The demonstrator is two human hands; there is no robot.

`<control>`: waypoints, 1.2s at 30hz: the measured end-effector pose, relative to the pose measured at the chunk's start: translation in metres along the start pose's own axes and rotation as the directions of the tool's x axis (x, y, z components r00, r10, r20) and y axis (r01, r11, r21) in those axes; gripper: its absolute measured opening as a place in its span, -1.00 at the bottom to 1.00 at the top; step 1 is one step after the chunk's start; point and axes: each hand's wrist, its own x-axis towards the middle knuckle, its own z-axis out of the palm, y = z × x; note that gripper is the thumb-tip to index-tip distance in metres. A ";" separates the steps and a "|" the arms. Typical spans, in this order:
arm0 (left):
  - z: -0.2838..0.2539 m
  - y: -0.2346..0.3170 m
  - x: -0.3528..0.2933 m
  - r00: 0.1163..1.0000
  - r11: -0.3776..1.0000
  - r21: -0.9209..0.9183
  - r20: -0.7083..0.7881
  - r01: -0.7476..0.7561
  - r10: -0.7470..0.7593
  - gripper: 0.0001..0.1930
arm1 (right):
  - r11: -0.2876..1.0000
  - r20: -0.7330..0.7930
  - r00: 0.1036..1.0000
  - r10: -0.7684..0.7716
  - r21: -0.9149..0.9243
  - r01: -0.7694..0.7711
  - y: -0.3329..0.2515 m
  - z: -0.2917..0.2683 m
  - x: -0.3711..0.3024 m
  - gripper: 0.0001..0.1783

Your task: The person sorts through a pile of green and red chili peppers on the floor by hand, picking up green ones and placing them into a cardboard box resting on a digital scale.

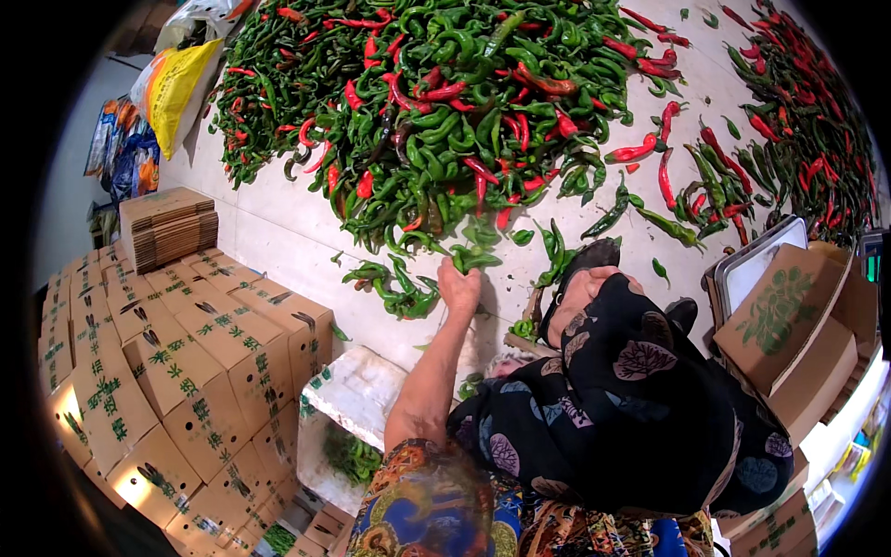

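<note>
My left hand [459,286] reaches forward to the near edge of a big heap of green and red chili peppers [445,111] spread on the pale floor. Its fingers are closed around a small bunch of green peppers [473,258]. More loose green peppers [394,292] lie just left of the hand. My right hand is out of sight. My leg in black leaf-patterned trousers [640,399] and my foot in a black shoe [583,269] are right of the arm.
Printed cardboard boxes [186,371] are stacked at the left, with flat folded cartons [167,227] behind them. A white foam box [357,395] holding green peppers stands below my arm. An open carton [789,320] and a grey tray [756,265] are on the right. A second pepper pile [807,121] lies far right.
</note>
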 end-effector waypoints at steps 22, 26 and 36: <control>-0.046 0.029 -0.043 0.929 0.918 -0.167 -0.160 -0.360 0.335 -0.47 | 0.847 -0.264 0.961 0.085 0.526 0.070 -0.007 -0.013 0.034 -0.78; -0.090 -0.127 0.007 0.878 0.963 0.180 -0.468 0.203 -0.097 -0.20 | 0.643 -0.097 0.989 0.113 0.766 0.002 -0.056 0.021 0.004 -0.85; -0.025 0.058 -0.032 0.927 0.490 -0.803 0.373 0.338 -0.028 -0.47 | 0.677 -0.191 0.980 -0.065 0.713 0.183 -0.082 -0.022 0.004 -0.83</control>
